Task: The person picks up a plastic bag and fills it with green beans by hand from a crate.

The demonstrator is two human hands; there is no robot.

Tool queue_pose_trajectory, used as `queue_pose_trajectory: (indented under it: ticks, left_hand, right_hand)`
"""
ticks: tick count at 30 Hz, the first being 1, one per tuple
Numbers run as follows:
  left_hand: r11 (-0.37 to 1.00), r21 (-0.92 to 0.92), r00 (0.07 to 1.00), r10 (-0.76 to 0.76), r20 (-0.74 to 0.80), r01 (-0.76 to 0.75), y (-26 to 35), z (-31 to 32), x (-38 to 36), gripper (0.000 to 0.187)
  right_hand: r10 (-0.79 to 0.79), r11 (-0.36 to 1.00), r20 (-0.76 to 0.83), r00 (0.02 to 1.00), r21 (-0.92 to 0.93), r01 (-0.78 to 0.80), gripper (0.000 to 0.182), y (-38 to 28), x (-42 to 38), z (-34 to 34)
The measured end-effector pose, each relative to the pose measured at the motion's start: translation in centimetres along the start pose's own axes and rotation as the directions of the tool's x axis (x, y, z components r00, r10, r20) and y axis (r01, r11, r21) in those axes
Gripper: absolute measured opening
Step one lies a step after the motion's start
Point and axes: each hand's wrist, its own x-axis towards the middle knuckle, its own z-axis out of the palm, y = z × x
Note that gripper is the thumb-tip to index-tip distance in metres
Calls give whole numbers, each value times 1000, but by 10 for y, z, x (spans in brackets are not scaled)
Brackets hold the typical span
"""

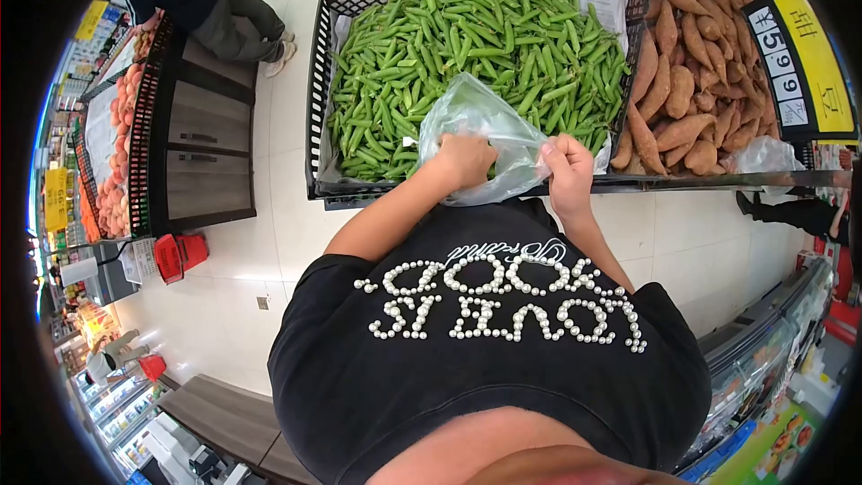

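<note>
Head view: left hand (462,160) and right hand (567,162) both clenched on plastic bag (476,121), frame centre; bag lying above fingers, over snap peas (467,45) bin; left hand nearer peas.

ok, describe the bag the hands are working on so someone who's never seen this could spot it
Find the black wire basket heaped with green pea pods, left of the sweet potatoes. At its near edge, the left hand and right hand hold a thin plastic bag. It is the only clear, crumpled film lying over the pods.
</note>
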Motion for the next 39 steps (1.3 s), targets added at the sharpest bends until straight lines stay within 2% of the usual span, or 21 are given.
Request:
queue_pose_trajectory:
  ticks: [1,4,7,10,13,16,19,22,28,31,34,37,39]
  left_hand:
    - [1000,-7,1000,18,1,-18,0,-1,1,31]
    - [989,135,937,110,-332,-68,2,19,-8,22]
    - [974,207,939,150,-311,-87,8,19,-15,19]
    - [967,230,905,190,-381,-107,4,24,-16,17]
    - [982,183,820,150,-552,-57,-5,37,-7,11]
    - [971,219,816,202,-542,-95,-6,34,4,12]
    - [980,157,826,189,-531,-123,-8,46,20,16]
    - [982,135,769,186,-612,-131,-3,49,19,18]
    - [989,135,810,131,-571,-65,6,49,25,17]
    - [990,131,737,128,-663,-54,13,38,14,18]
    - [993,96,883,104,-457,-67,-3,45,28,23]
    - [977,164,842,200,-502,-134,-11,44,21,21]
    - [975,144,842,221,-492,-171,-14,34,10,15]
  right_hand:
    - [-5,1000,-7,1000,10,6,31,1,1,-1]
    - [-21,999,-17,1000,25,22,32,1,3,-4]
    - [-15,1000,-22,1000,17,15,31,-1,1,-3]
    - [2,1000,-20,1000,10,-2,31,2,0,-2]
    - [17,1000,-5,1000,-9,-17,31,7,-1,-2]
    - [19,1000,8,1000,-19,-19,31,8,-2,-2]
    - [16,999,6,1000,-32,-15,31,4,-1,-1]
    - [10,999,-6,1000,-31,-10,31,2,-2,-1]
    - [15,999,-6,1000,-52,-16,31,-1,-3,2]
    - [14,998,1,1000,-55,-14,31,-1,-1,2]
    - [3,998,8,1000,-63,-2,31,-1,0,2]
    - [4,998,9,1000,-65,-4,31,-1,0,3]
    - [6,998,8,1000,-62,-5,31,-1,0,2]
